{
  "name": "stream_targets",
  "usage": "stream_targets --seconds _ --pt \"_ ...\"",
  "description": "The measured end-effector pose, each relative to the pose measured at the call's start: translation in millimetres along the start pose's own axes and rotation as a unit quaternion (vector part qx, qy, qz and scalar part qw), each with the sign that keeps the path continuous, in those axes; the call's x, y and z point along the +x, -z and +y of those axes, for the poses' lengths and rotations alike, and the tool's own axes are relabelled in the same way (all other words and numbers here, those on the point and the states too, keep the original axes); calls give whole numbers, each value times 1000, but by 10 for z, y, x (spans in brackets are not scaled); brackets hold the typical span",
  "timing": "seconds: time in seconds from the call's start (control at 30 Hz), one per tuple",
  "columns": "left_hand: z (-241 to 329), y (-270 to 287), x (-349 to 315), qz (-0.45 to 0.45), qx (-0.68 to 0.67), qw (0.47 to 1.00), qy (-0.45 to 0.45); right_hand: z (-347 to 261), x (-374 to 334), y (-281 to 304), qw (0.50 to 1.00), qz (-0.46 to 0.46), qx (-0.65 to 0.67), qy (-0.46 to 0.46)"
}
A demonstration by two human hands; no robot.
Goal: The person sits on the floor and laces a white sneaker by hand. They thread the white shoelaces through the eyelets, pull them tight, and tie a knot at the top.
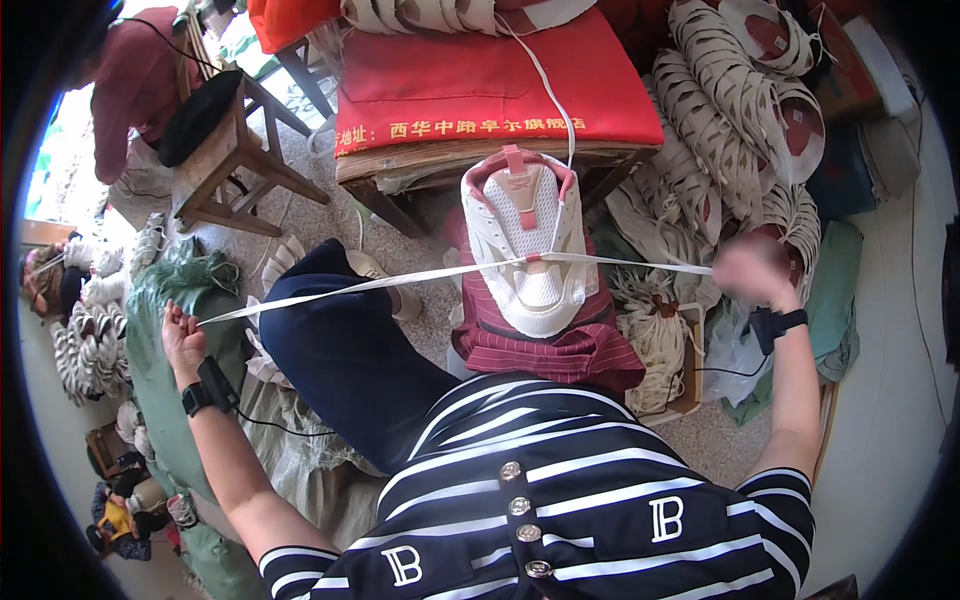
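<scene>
A white shoe upper with pink lining [525,240] sits on a striped maroon cloth [560,345] over my lap, toe toward me. A flat white lace [400,281] runs through its lower eyelets and stretches taut to both sides. My left hand [182,337] is closed on the lace's left end, far out to my left. My right hand [752,272], blurred by motion, grips the right end out to my right. Both wrists wear black bands with cables.
A wooden bench with a red cushion [480,80] stands just beyond the shoe. Stacks of white shoe parts [735,110] pile up at right, bundled laces [655,340] lie beside my knee, a wooden stool [225,160] and another person [135,75] sit at upper left.
</scene>
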State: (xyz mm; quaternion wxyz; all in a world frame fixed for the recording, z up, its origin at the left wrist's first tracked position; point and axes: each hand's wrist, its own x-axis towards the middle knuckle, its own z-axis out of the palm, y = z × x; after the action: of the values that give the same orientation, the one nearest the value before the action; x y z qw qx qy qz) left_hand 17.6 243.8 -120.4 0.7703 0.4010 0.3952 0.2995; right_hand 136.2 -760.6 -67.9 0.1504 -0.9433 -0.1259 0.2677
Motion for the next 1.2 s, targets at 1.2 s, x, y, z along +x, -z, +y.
stream_targets --seconds 1.2 --pt "-1984 -2555 -3643 -463 255 849 -16 -2237 1035 -313 566 -32 820 78"
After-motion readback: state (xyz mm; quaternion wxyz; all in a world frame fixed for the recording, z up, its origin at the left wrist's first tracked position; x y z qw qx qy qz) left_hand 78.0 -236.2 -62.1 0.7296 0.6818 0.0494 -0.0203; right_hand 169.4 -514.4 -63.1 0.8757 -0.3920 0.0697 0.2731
